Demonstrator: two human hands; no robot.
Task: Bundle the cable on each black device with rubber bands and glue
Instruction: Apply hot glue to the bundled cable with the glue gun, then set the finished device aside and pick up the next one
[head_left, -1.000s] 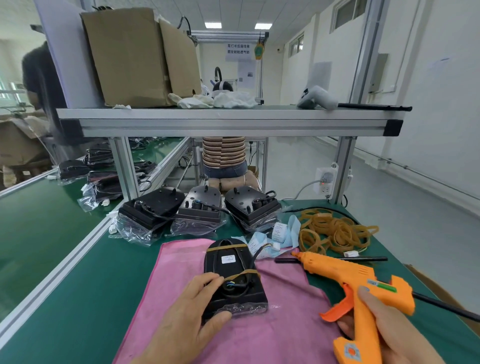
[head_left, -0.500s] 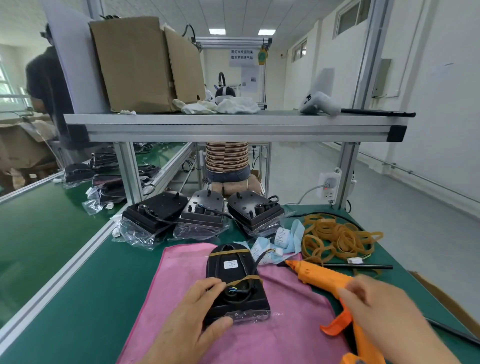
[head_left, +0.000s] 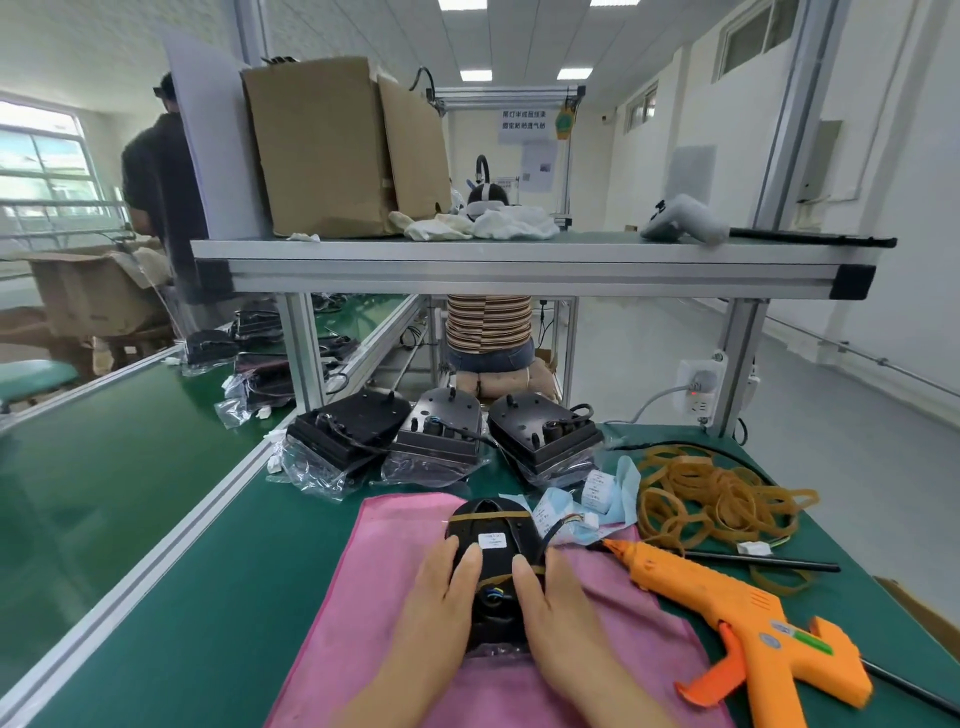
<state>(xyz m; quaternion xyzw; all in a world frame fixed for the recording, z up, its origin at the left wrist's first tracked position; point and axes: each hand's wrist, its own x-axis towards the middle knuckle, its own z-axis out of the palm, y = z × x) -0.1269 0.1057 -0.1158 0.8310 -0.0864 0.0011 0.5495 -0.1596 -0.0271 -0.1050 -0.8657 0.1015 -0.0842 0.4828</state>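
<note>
Black device (head_left: 491, 522) between left hand (head_left: 441, 603) and right hand (head_left: 558, 623).
Fingers (head_left: 470, 566) straight along its sides — rigid, probably light; grip there.

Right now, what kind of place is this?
Probably a factory assembly line: long green workbenches, a row of identical black devices, and a pile of rubber bands beside an orange glue gun.

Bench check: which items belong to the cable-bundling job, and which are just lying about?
Job: black device, pink cloth, rubber bands, orange glue gun, three waiting devices.
Lying about: cardboard box, white rags, grey handheld unit on shelf.
</note>
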